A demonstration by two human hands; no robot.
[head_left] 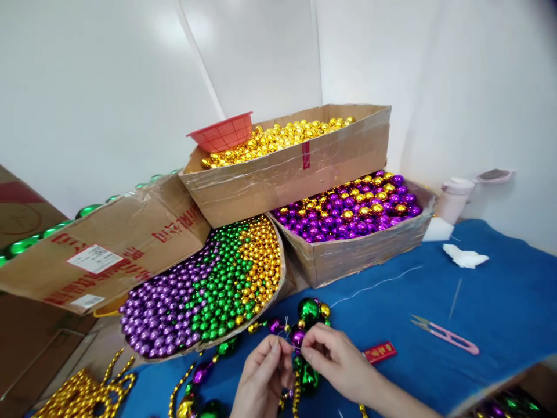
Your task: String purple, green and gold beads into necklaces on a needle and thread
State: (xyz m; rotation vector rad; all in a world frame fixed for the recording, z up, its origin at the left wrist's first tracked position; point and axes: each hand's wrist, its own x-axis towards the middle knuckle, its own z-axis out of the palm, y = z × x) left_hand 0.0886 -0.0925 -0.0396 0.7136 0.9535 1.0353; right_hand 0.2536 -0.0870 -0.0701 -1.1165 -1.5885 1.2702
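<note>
My left hand and my right hand are close together over the blue cloth. Both are closed in a pinch on a thin clear thread, whose loop rises between the fingertips. Right behind them lies a strand of green, gold and purple beads; a purple bead shows between the hands and a large green bead above it. More of the strand, with a purple bead, runs off to the left. My fingers partly hide the thread.
Pink thread snips, a needle, a red packet and a white tissue lie on the blue cloth. Stacked cardboard boxes of loose beads stand behind, with a red basket on top. Gold bead strings lie lower left.
</note>
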